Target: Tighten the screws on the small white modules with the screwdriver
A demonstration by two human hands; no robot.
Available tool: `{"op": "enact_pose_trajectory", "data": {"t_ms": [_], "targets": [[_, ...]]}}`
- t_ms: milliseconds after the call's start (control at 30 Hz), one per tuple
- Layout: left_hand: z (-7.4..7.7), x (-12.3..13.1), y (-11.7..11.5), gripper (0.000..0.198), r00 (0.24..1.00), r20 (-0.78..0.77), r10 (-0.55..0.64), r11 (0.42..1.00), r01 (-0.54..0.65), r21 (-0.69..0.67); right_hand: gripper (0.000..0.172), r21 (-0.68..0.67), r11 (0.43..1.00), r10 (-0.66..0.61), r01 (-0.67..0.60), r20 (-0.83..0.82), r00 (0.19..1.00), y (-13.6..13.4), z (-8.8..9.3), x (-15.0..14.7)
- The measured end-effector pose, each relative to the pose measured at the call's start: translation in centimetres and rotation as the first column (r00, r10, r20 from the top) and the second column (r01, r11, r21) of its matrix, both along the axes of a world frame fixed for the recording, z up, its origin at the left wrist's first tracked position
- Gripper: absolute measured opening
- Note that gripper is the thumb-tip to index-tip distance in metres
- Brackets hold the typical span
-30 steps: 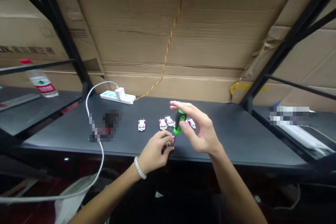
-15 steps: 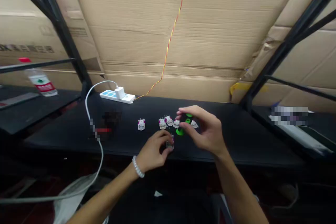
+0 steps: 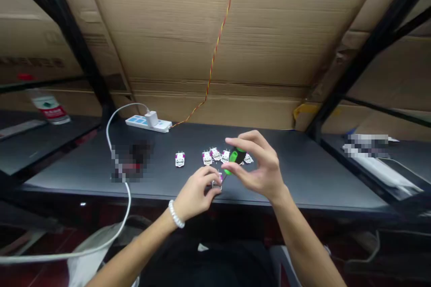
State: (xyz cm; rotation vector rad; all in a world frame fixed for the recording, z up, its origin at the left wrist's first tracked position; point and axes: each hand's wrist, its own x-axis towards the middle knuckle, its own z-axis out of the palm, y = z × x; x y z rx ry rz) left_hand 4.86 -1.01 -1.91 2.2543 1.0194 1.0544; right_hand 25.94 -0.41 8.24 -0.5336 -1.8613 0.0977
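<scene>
My left hand (image 3: 198, 190), with a beaded bracelet at the wrist, pinches a small white-and-purple plug piece (image 3: 217, 181) near the front edge of the black table. In the fingers of my right hand (image 3: 259, 163) is a stubby screwdriver (image 3: 233, 159) with a green and black handle. Its thin shaft slants down and left toward the held piece; whether the tip touches it I cannot tell. Behind my hands lie several similar pieces with metal pins, among them one plug piece (image 3: 207, 158) and another plug piece (image 3: 180, 159) farther left. My right hand partly hides the rightmost ones.
A white power strip (image 3: 138, 121) with a plugged-in adapter (image 3: 151, 119) lies at the back left. Its white cable (image 3: 109, 143) loops over the table's left part. Cardboard (image 3: 168, 31) lines the back. A bottle (image 3: 52, 107) stands left, beyond a black post (image 3: 81, 40).
The screwdriver has tilted, and its shaft now shows beside the plug piece. My right hand has shifted slightly, while my left hand keeps its pinch almost in place.
</scene>
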Motion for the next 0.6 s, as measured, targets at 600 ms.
{"op": "enact_pose_trajectory", "data": {"t_ms": [600], "targets": [[0.13, 0.29, -0.17, 0.013, 0.999, 0.041, -0.008, 0.999, 0.01, -0.035, 0.04, -0.004, 0.999, -0.032, 0.032, 0.007, 0.999, -0.07, -0.13, -0.07]]}}
